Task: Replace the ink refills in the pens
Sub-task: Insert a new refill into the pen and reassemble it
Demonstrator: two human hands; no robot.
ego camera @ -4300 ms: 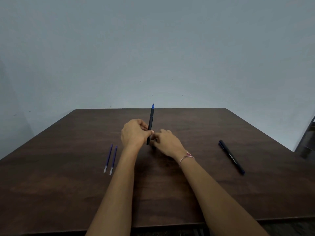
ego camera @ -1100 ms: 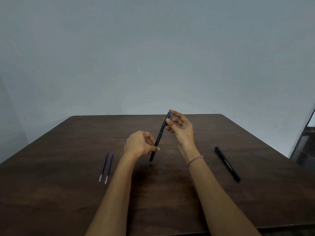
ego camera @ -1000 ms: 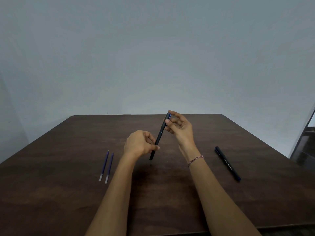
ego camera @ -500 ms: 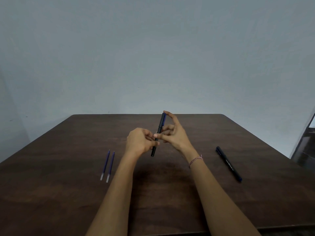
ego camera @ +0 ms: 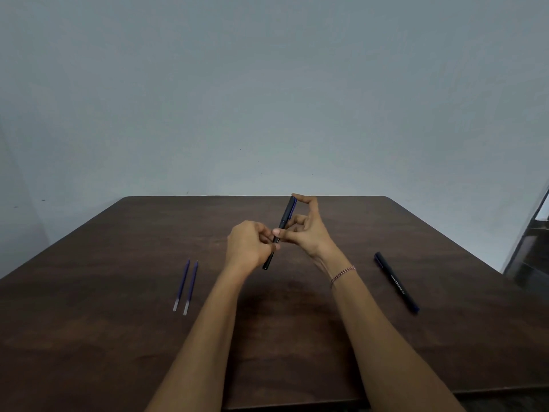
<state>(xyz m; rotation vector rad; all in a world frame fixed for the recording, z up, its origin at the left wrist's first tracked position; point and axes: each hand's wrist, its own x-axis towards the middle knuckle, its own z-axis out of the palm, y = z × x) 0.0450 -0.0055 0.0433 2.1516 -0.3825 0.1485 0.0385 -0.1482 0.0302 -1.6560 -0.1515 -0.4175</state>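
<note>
Left hand (ego camera: pixel 249 248): gripped pen (ego camera: pixel 285 215) low, fingers curled.
Right hand (ego camera: pixel 307 234): pinched its upper half.
Refills (ego camera: pixel 190 287): 9 o'clock, on surface (ego camera: pixel 118 337).
Spare pen (ego camera: pixel 396 282): 3 o'clock.

Dim, even light; soft focus; wide-angle edge warp.

Two pens counted: raised pen (ego camera: pixel 285 217), lying pen (ego camera: pixel 396 282). Two refills: left refill (ego camera: pixel 181 284), right refill (ego camera: pixel 191 287). One desk (ego camera: pixel 89 337). One bracelet (ego camera: pixel 343 273).
</note>
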